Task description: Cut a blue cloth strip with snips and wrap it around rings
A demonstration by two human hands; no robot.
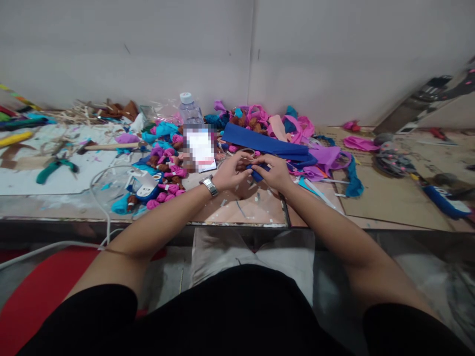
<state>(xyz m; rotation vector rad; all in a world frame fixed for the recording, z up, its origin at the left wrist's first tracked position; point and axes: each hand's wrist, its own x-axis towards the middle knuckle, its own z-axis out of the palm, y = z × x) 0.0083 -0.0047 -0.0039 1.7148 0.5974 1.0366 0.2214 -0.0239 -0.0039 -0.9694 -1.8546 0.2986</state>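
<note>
Both my hands meet over the front of the table, fingertips almost touching. My left hand [234, 173], with a metal watch [209, 186] on its wrist, has thumb and fingers pinched at the left end of a small piece of blue crepe paper [259, 175]. The fingers of my right hand [275, 172] are curled over the same piece and cover much of it. Just behind them lies a long folded blue crepe paper strip [265, 141]. A phone [201, 147] with a lit, blurred screen lies left of the strip.
Bundles of pink, brown and blue crepe paper [168, 170] surround a power strip [146, 187] with a white cable [92, 185]. Further left are green-handled pliers [54, 169] and a wooden-handled tool [111, 146]. A bottle [191, 111] stands behind; cardboard [386, 200] lies right.
</note>
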